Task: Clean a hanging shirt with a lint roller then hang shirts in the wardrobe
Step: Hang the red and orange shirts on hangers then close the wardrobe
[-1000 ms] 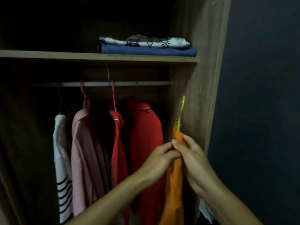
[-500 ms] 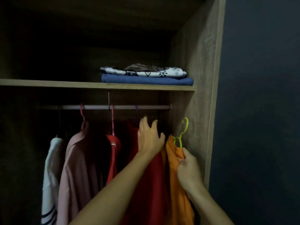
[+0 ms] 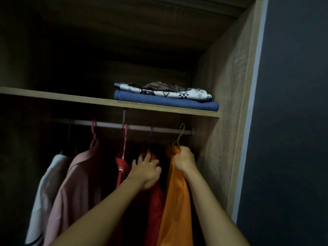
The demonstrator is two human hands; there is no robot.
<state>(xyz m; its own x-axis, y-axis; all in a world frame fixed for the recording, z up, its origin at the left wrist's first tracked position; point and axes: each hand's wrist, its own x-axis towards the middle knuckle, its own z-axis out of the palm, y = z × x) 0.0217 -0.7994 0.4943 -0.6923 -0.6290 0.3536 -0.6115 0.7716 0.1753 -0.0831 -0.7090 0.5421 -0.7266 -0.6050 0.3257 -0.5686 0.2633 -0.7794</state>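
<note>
An orange shirt (image 3: 175,201) hangs on a yellow-green hanger (image 3: 179,137) whose hook is up at the wardrobe rail (image 3: 106,124), near its right end. My right hand (image 3: 184,159) grips the shirt's collar and the neck of the hanger. My left hand (image 3: 146,170) rests with spread fingers on the shoulder of a red shirt (image 3: 156,201) just to the left. Further left hang another red shirt (image 3: 122,172), a pink shirt (image 3: 76,189) and a white striped shirt (image 3: 44,201). No lint roller is visible.
A wooden shelf (image 3: 71,98) runs above the rail and carries a folded blue cloth (image 3: 165,102) with a patterned white cloth (image 3: 163,92) on top. The wardrobe's right side wall (image 3: 227,121) stands close to the orange shirt. A dark wall fills the right.
My right hand has lifted the orange shirt so the hanger hook is up at the rail. My left hand has dropped from near the rail onto the red shirt's shoulder.
</note>
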